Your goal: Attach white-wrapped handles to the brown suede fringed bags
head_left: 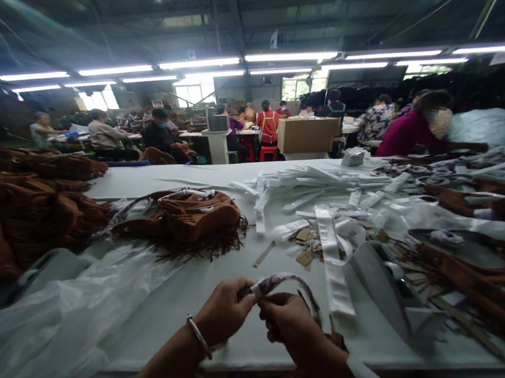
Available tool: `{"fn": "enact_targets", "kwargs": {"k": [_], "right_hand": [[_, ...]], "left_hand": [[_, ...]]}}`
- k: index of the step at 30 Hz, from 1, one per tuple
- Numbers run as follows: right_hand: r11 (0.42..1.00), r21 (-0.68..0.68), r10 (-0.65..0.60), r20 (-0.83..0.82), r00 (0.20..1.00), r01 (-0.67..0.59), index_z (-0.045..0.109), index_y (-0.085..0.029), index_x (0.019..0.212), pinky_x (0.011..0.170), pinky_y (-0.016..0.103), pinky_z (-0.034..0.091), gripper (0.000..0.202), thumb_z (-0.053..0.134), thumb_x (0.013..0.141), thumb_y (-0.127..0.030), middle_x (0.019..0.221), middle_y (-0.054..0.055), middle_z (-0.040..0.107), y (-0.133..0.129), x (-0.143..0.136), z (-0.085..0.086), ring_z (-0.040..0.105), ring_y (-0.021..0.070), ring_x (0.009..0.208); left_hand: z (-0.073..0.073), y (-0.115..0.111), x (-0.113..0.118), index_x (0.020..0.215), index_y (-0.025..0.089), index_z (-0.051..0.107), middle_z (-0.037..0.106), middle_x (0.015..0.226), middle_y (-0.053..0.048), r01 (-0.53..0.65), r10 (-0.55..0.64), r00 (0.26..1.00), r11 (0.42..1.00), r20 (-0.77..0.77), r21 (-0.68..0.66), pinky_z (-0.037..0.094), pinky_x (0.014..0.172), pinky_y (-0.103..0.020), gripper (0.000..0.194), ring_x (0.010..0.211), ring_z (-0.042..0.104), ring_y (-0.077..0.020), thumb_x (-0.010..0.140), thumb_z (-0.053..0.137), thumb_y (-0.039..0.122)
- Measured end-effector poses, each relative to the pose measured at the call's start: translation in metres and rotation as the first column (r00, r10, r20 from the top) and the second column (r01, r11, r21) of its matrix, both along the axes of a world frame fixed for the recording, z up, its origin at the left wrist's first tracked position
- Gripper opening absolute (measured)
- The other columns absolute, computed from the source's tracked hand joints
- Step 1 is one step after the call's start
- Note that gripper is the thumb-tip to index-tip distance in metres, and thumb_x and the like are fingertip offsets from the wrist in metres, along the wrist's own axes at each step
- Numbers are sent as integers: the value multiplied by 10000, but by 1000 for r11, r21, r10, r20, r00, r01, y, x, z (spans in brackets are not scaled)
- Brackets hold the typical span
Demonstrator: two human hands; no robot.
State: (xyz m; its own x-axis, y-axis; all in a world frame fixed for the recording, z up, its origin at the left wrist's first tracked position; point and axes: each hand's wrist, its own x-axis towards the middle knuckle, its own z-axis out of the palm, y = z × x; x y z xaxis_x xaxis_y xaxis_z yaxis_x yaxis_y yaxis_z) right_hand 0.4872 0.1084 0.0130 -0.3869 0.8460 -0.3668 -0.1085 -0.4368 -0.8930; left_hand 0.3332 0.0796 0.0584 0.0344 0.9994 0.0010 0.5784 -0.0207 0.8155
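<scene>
Near the table's front edge, my left hand is closed on a narrow strap that looks wrapped in pale material. Beside it, almost touching, my right hand pinches the same strap with thumb and fingers. The strap arches above my right hand and drops behind it toward a dark brown item at the front edge, mostly hidden by my forearm. Beyond my hands, a brown fringed bag lies on the white table.
Brown fringed bags are heaped at the left, above clear plastic sheeting. A grey tape dispenser, white strips and small brown tags lie at the right. A person in magenta leans over the table's far right.
</scene>
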Motion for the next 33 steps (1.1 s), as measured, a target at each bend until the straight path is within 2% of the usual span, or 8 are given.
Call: {"fn": "enact_targets", "kwargs": {"k": [10,15,17,19,21,24,28,33], "right_hand": [[999,10,-30,-122,992,32,640,-115,699,394,210,325,384,790,634,-463,585,-6,546,-6,-8,-2,416,67,427],[996,87,-10,20,1000,9,635,-137,661,370,228,289,296,689,738,-418,556,-6,538,-5,-6,-13,393,80,387],[967,254,-23,156,988,-17,635,-148,655,414,239,334,274,631,810,-375,551,-2,543,-4,4,-12,430,99,425],[808,589,-146,247,958,-28,666,-157,721,543,260,429,233,581,874,-312,632,25,603,-2,16,-7,533,138,561],[485,868,-261,261,929,-108,707,-177,929,746,304,481,172,547,919,-241,847,66,673,1,28,4,603,186,799],[100,919,-378,390,839,-382,671,-216,1146,967,410,416,250,554,931,-169,1208,114,626,7,34,25,538,257,1119],[-97,742,-504,538,676,-664,668,-195,1145,1091,472,292,279,564,901,-108,1334,89,584,13,21,36,395,305,1327],[-246,715,-607,413,679,-654,694,-111,1089,1075,423,325,320,552,814,-29,1148,128,692,19,-4,9,521,282,1216]], "left_hand": [[7,10,-12,873,93,711,603,669,-41,171,-9,850,950,527,-260,366,498,-210,341,539,480,-97,749,707,411],[13,11,-14,911,87,717,605,666,-42,202,15,800,934,599,-293,362,493,-204,369,532,486,-91,746,736,416],[12,11,-16,916,84,717,614,691,-47,170,58,793,935,606,-312,367,486,-206,383,524,484,-87,736,748,420],[10,12,-19,902,80,717,616,704,-49,162,74,789,932,610,-323,368,480,-205,388,516,480,-82,734,752,428],[7,13,-19,893,79,714,613,700,-46,180,65,788,927,612,-330,370,477,-203,395,513,479,-80,732,756,437],[5,15,-17,897,85,700,604,693,-37,204,40,797,922,603,-330,372,474,-202,422,512,475,-79,736,756,471],[6,11,-16,887,96,693,567,682,-11,225,-37,851,927,524,-300,383,479,-203,453,519,461,-73,778,705,536],[2,2,-13,841,96,681,595,672,-23,301,-92,837,900,540,-314,407,493,-211,337,514,503,-83,695,721,397]]}}
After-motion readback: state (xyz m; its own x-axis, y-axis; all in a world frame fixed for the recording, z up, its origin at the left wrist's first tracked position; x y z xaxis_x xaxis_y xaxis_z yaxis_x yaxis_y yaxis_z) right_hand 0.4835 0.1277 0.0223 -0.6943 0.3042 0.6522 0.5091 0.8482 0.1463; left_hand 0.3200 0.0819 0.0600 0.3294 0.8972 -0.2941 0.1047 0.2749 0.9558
